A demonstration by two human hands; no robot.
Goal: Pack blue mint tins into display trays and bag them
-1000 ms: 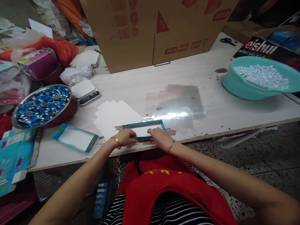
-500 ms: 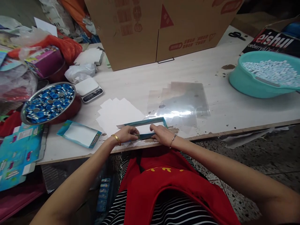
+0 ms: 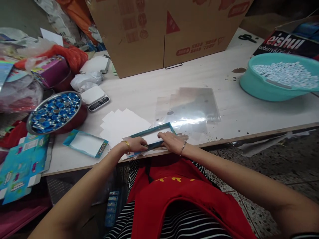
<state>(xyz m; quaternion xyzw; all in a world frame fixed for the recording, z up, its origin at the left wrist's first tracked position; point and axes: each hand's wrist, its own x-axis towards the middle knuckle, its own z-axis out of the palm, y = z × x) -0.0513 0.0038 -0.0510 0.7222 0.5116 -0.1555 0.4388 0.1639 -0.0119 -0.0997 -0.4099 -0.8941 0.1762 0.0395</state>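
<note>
A teal-edged card frame (image 3: 152,136) with a white middle lies at the near edge of the pale table (image 3: 149,89). My left hand (image 3: 136,144) presses its near left end, fingers curled onto it. My right hand (image 3: 171,142) lies flat on its near right side. The frame rests partly on a fan of white paper sheets (image 3: 122,124). Clear plastic sheets (image 3: 191,108) are spread just beyond the frame, to the right.
A second teal frame (image 3: 86,143) lies left. A metal bowl of blue caps (image 3: 56,111) and a small white scale (image 3: 95,97) stand further left. A teal basin of white pieces (image 3: 279,79) sits at right. A big cardboard box (image 3: 164,30) stands behind.
Both hands stay on the frame. My left hand has slid slightly right along its near edge, and the frame's far right corner now tilts a little further from me.
</note>
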